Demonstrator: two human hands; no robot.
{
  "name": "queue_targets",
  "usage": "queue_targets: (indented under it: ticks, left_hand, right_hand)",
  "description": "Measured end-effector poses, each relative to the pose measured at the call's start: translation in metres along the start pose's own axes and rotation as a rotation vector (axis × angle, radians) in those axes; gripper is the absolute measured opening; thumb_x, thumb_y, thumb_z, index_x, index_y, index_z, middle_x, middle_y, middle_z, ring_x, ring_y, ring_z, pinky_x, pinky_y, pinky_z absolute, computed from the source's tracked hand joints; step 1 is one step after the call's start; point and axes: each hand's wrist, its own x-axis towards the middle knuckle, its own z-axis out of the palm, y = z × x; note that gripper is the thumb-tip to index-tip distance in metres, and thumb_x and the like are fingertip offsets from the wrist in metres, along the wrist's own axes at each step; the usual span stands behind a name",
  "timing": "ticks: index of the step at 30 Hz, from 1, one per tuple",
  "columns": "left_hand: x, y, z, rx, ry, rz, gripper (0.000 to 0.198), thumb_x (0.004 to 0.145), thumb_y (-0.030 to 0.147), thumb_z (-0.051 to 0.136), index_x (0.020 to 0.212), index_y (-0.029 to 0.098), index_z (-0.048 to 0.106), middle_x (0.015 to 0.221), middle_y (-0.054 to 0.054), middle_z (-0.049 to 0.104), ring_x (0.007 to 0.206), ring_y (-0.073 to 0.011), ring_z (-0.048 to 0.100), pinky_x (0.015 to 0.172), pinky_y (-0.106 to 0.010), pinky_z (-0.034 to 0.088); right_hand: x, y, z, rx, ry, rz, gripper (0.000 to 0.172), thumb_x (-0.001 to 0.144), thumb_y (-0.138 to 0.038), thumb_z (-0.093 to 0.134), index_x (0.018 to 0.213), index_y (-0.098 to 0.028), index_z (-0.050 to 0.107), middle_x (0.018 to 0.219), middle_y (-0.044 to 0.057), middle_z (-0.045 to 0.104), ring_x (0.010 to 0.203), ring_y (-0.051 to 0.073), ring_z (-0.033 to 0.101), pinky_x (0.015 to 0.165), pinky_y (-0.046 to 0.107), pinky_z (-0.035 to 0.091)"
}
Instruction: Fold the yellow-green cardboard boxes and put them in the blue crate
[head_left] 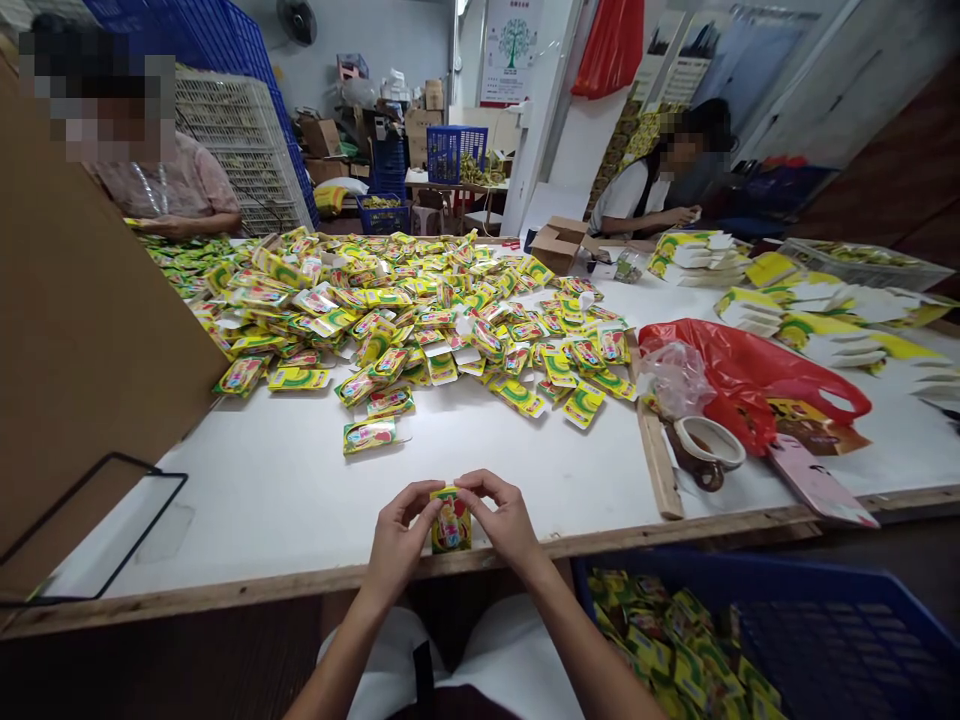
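Between my two hands stands a small yellow-and-green printed carton point(451, 522), upright at the table's front edge. My left hand point(403, 530) pinches its upper left corner with thumb and fingers. At the upper right corner, my right hand point(501, 518) grips it the same way. The fingers meet near the carton's top, so its top flap is mostly hidden. Beyond my hands lies a wide heap of similar small cartons point(427, 300), some with white end flaps sticking out. One carton point(369, 436) lies at the heap's near side.
A blue basket point(825, 600) holding cartons stands below the table at right. A wooden strip point(660, 460), mug point(709, 445), red plastic bag point(720, 370) and pink phone-like object point(819, 478) lie right. A large cardboard box point(90, 330) blocks the left. Two people sit across.
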Motion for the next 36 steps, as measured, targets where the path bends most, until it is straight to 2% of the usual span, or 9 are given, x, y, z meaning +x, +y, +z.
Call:
queue_targets:
  ticks: [6, 15, 19, 24, 31, 34, 36]
  left_hand:
    - [0.001, 0.002, 0.001, 0.016, 0.000, 0.020, 0.022, 0.080, 0.033, 0.060, 0.095, 0.017, 0.065, 0.094, -0.006, 0.069, 0.088, -0.0191, 0.064, 0.079, -0.030, 0.052]
    - [0.001, 0.004, 0.001, 0.017, -0.023, 0.013, 0.022, 0.080, 0.033, 0.060, 0.094, 0.017, 0.065, 0.092, -0.006, 0.070, 0.088, -0.0194, 0.065, 0.079, -0.029, 0.052]
    - [0.000, 0.002, -0.001, 0.010, -0.025, 0.013, 0.023, 0.081, 0.034, 0.059, 0.095, 0.017, 0.065, 0.093, -0.007, 0.069, 0.090, -0.0202, 0.064, 0.080, -0.030, 0.052]
    - [0.000, 0.000, -0.001, 0.006, -0.040, 0.024, 0.022, 0.080, 0.033, 0.060, 0.094, 0.017, 0.065, 0.096, -0.007, 0.069, 0.092, -0.0208, 0.064, 0.082, -0.031, 0.052]
    - [-0.001, -0.001, 0.003, 0.037, -0.027, 0.042, 0.020, 0.080, 0.030, 0.061, 0.095, 0.019, 0.066, 0.096, -0.006, 0.069, 0.091, -0.0200, 0.064, 0.082, -0.030, 0.051]
    - [-0.001, -0.002, 0.003, 0.040, -0.021, 0.050, 0.020, 0.080, 0.030, 0.061, 0.095, 0.019, 0.065, 0.097, -0.006, 0.069, 0.092, -0.0200, 0.064, 0.082, -0.030, 0.051]
    - [-0.002, -0.002, 0.003, 0.031, -0.021, 0.053, 0.019, 0.080, 0.030, 0.061, 0.095, 0.019, 0.065, 0.097, -0.006, 0.069, 0.092, -0.0200, 0.064, 0.083, -0.030, 0.051]
  right_hand:
    - [-0.001, -0.002, -0.001, 0.037, -0.031, 0.037, 0.012, 0.081, -0.029, 0.062, 0.085, -0.019, 0.067, 0.085, 0.004, 0.068, 0.080, 0.017, 0.062, 0.074, 0.030, 0.050]
    - [0.020, -0.023, -0.015, 0.080, -0.238, 0.127, 0.012, 0.078, -0.028, 0.065, 0.074, -0.016, 0.062, 0.081, 0.003, 0.068, 0.077, 0.016, 0.063, 0.074, 0.030, 0.050]
    - [0.018, -0.026, -0.017, 0.020, -0.232, 0.084, 0.010, 0.079, -0.026, 0.064, 0.075, -0.017, 0.064, 0.082, 0.003, 0.069, 0.079, 0.017, 0.064, 0.075, 0.030, 0.050]
    - [0.011, -0.026, -0.019, -0.060, -0.219, 0.072, 0.008, 0.074, -0.025, 0.069, 0.075, -0.018, 0.066, 0.081, 0.003, 0.070, 0.079, 0.018, 0.064, 0.076, 0.031, 0.050]
    - [0.006, -0.026, -0.016, -0.028, -0.149, 0.087, 0.007, 0.080, -0.024, 0.061, 0.083, -0.018, 0.063, 0.080, 0.002, 0.067, 0.075, 0.016, 0.063, 0.073, 0.029, 0.049]
    - [0.007, -0.029, -0.017, -0.029, -0.172, 0.059, 0.002, 0.079, -0.020, 0.059, 0.077, -0.018, 0.060, 0.078, 0.001, 0.066, 0.076, 0.015, 0.061, 0.074, 0.029, 0.048]
    - [0.010, -0.032, -0.018, -0.026, -0.213, 0.041, 0.007, 0.077, -0.015, 0.058, 0.071, -0.019, 0.057, 0.077, 0.000, 0.065, 0.076, 0.015, 0.061, 0.074, 0.028, 0.048]
